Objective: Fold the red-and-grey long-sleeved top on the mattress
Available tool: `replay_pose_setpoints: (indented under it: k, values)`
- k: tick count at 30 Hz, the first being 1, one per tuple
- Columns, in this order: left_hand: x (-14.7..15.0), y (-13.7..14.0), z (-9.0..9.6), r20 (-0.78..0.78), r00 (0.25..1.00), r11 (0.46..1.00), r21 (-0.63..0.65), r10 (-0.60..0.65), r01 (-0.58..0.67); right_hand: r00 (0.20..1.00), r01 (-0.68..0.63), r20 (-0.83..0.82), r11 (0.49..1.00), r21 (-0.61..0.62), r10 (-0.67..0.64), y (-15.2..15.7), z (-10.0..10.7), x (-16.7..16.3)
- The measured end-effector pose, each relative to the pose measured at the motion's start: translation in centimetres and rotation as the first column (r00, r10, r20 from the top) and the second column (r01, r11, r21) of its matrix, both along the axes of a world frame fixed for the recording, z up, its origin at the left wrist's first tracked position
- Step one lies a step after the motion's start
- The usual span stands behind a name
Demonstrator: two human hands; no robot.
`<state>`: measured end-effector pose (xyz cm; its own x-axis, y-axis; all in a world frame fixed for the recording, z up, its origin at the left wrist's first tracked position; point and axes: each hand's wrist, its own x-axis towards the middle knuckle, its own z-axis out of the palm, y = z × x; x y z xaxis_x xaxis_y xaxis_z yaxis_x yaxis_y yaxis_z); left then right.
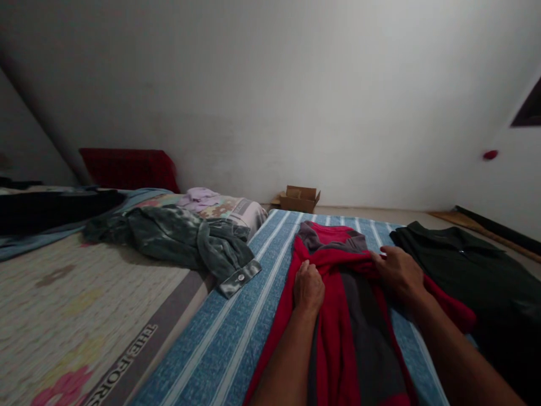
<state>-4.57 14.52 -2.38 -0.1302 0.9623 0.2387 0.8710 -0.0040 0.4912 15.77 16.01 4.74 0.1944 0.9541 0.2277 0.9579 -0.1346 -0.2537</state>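
A room in a home, bedroom-like, is indicated by the wide, padded bed surface (139, 304) at lower left, which is covered in pale fabric printed with flowers and lettering. Everyday clothing is spread about: a mottled grey-green long-sleeved garment (164, 237) at centre left, a red-and-grey cloth garment (333, 332) at lower centre and a dark green garment (460, 254) at right. A blue, white-striped cloth (249, 299) is laid beneath part of it. Plain whitish walls (270, 113) are seen behind.
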Motion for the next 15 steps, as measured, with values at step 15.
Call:
replay_pose_setpoints:
  k: [15]
  values:
    - [0.5,-0.5,0.1,0.058,0.998,1.0,-0.008,0.023,-0.022,0.934,-0.342,0.012,0.904,-0.257,0.357,10.0,-1.2,-3.2]
